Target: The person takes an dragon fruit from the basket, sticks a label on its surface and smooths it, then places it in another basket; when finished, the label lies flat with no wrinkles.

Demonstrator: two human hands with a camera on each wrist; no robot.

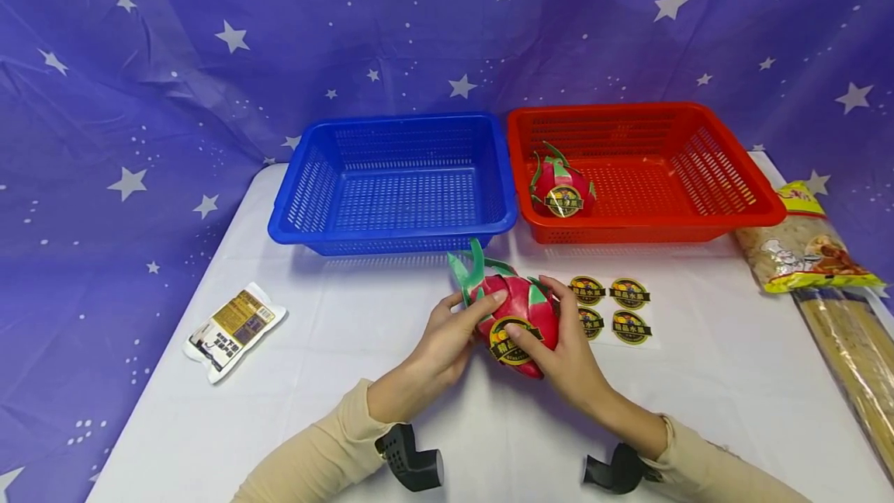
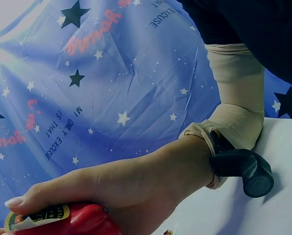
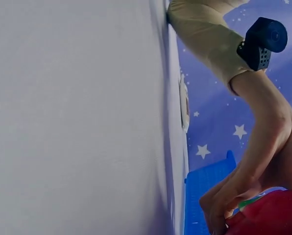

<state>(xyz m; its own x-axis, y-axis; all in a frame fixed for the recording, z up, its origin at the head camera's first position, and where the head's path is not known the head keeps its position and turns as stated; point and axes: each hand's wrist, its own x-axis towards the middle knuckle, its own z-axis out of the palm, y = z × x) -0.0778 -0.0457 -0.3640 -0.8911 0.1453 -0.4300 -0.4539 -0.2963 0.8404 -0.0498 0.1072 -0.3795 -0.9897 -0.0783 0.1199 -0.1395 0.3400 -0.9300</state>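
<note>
Both hands hold a red dragon fruit (image 1: 515, 293) with green leaf tips over the middle of the white table. My left hand (image 1: 436, 344) grips its left side, thumb across the front. On the right side, my right hand (image 1: 574, 352) grips it, thumb pressing on a round black-and-gold sticker (image 1: 501, 341) stuck to the skin. In the left wrist view, a pale edge of that sticker (image 2: 50, 214) stands off the skin near the thumb tip. A sheet with several matching stickers (image 1: 631, 295) lies just right of the right hand, partly hidden by it.
Behind the hands stand a blue basket (image 1: 391, 237) and a red basket (image 1: 649, 221), side by side. Another stickered dragon fruit (image 1: 559, 181) sits in the red one. A white pouch (image 1: 235, 331) lies at left; a food bag (image 1: 796, 243) and a long clear pack (image 1: 848, 348) lie at right.
</note>
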